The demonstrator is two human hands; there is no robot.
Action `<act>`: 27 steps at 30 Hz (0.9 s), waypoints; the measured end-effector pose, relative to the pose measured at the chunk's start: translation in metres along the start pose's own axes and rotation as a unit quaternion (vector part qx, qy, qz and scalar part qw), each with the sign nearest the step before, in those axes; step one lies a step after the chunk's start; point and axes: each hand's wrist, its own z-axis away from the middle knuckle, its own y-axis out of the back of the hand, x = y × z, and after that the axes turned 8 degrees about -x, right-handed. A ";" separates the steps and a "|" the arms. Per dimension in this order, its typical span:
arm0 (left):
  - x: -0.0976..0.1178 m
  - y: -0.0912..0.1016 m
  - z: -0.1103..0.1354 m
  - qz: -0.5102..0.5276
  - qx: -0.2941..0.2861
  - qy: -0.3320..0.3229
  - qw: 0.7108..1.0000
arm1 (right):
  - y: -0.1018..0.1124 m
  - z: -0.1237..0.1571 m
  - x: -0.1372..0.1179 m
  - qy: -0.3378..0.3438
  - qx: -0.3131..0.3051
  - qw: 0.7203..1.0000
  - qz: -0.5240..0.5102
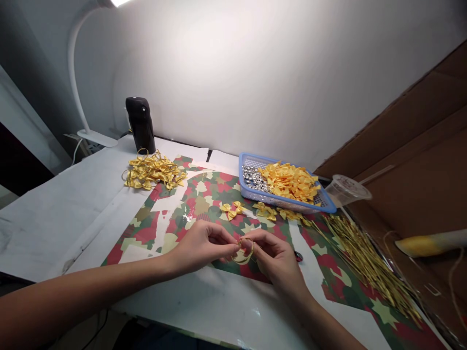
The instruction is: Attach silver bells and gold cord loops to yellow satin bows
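Over the near part of the patterned sheet, my left hand and my right hand meet fingertip to fingertip. Both are closed in a pinch on a thin gold cord, which curls into a small loop below the fingers. The exact crossing of the cord is hidden by my fingertips. Just beyond my hands lie yellow ribbon bows, with more bows to their right. Beside my right hand a small dark and red object shows, too little of it to name.
A blue basket holds yellow bows and silver bells or beads. Gold cords lie at right, near a clear plastic cup. Finished-looking corded bows, a black bottle and a lamp stand left.
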 end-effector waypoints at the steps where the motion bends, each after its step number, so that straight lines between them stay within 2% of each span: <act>1: 0.000 0.000 0.000 0.000 0.000 0.000 1.000 | 0.000 0.000 0.000 -0.005 -0.002 1.000 0.002; 7: 0.002 0.002 0.002 -0.006 -0.001 0.005 1.000 | 0.003 -0.001 0.000 -0.029 -0.035 0.999 0.024; 27: -0.001 0.002 0.001 -0.026 -0.004 0.012 1.000 | 0.007 0.001 -0.001 0.000 -0.034 0.996 0.081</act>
